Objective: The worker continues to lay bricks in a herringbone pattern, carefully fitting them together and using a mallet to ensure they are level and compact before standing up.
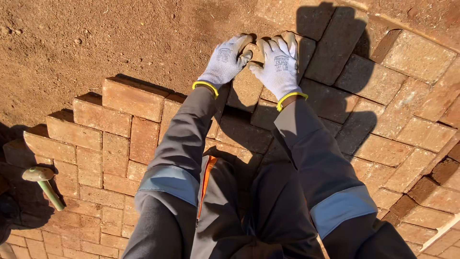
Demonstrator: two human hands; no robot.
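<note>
A rectangular paving brick, sandy brown and rough-faced, is seen lying flat at the far edge of the laid paving, where the brickwork meets the bare soil. Most of its face is in shadow, and only its far corner catches the sun. It is gripped at its far end from both sides. The left hand, in a white knitted glove with a yellow cuff, is laid on the brick's left far corner with the fingers curled down over the edge and the thumb pointed inward. The right hand, gloved alike, is set on the right side of the same brick, fingers held close together and bent over the far edge, thumb stretched toward the left hand. The two thumbs are brought near each other above the brick, not touching.

Around the brick, a herringbone paving of like bricks is spread toward the viewer and to the right, its left edge stepped in a staircase line against the loose reddish soil. Grey sleeves with pale bands are seen reaching forward from the bottom of the view. At the left, well apart from the hands, a mallet with a pale head and greenish handle is laid on the paving, partly in shadow. No containers are shown.
</note>
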